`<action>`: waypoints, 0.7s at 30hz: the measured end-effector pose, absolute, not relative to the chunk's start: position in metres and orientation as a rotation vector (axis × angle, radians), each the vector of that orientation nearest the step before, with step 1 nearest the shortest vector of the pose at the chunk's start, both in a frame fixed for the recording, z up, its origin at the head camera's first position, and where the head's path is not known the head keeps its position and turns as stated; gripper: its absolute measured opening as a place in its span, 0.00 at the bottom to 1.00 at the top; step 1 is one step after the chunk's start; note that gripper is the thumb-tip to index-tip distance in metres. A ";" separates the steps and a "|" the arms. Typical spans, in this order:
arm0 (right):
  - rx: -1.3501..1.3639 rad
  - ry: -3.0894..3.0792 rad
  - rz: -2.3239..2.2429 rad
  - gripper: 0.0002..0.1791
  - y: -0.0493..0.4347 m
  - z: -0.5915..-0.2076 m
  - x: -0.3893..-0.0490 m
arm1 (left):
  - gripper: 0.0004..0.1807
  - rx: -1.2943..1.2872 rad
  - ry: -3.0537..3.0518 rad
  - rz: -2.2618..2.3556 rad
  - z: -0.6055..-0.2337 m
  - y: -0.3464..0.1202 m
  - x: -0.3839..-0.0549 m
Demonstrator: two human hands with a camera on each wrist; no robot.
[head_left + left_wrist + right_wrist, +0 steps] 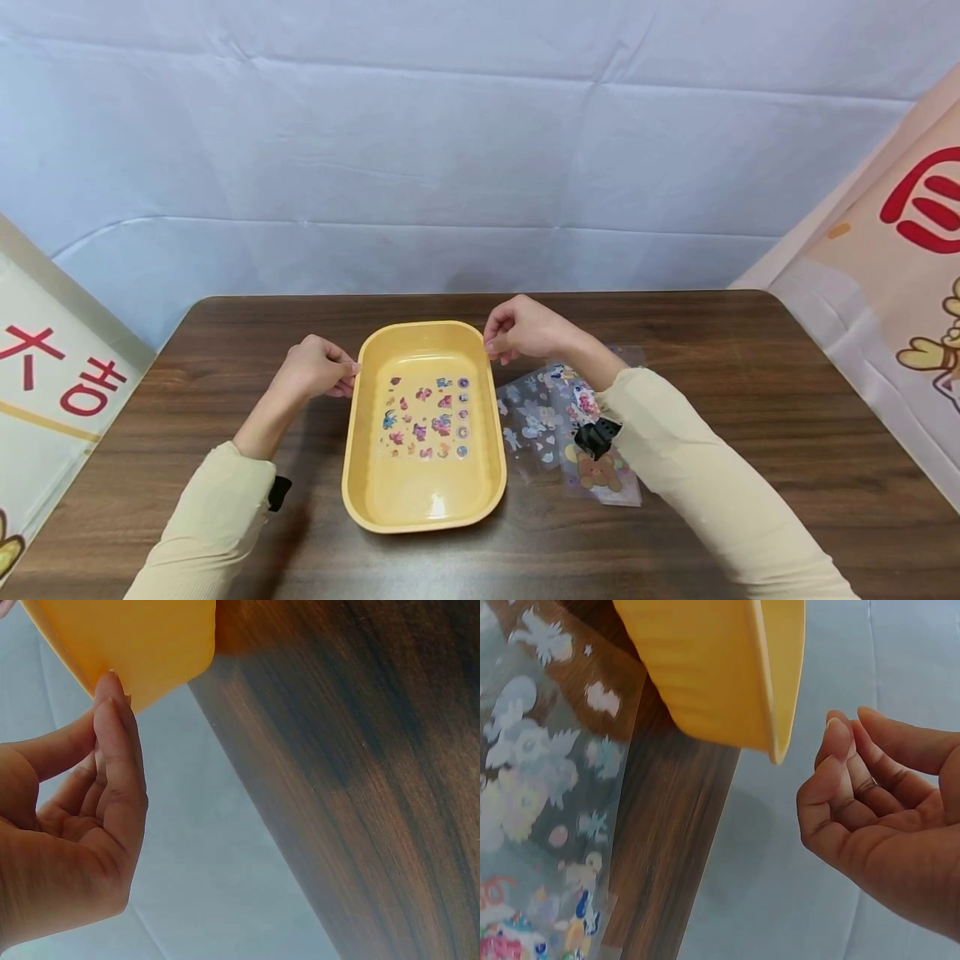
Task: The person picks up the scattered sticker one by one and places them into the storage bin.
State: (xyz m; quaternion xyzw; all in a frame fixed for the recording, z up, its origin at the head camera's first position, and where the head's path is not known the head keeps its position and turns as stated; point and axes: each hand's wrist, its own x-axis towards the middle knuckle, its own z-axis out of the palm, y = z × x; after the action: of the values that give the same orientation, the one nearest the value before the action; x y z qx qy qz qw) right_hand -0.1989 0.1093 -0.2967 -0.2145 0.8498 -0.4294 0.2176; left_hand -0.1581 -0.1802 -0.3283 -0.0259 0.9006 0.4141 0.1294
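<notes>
A yellow rectangular tray (420,517) with rounded corners lies lengthwise on the table. Inside it is a clear sticker sheet (420,429) with small colourful cartoon figures and a column of round stickers. My left hand (318,367) is at the tray's upper left side, thumb and forefinger pinching at the rim, as the left wrist view shows from below. Opposite, at the upper right corner, my right hand (525,329) has loosely bent fingers (821,784). The right wrist view shows a gap between those fingertips and the rim, with nothing held.
Several overlapping clear sticker sheets (532,425) lie right of the tray, partly under my right forearm. One shows a brown bear (597,471). The brown wooden table (750,417) ends at a pale cloth backdrop (450,167). Printed banners (885,275) hang at both sides.
</notes>
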 end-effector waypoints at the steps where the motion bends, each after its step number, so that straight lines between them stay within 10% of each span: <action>1: -0.581 2.359 -1.186 0.03 0.111 -0.296 -0.199 | 0.11 -0.077 2.617 1.203 -0.328 -0.180 -0.158; 21: -0.468 2.403 -1.133 0.04 0.150 -0.298 -0.206 | 0.10 -0.084 2.617 1.195 -0.328 -0.182 -0.157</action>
State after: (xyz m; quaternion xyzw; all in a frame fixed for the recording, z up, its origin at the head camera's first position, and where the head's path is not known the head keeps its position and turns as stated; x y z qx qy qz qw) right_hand -0.2055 0.1504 -0.2984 -0.1694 0.8689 -0.4096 0.2202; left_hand -0.1571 -0.1817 -0.3276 -0.0289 0.9013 0.4117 0.1313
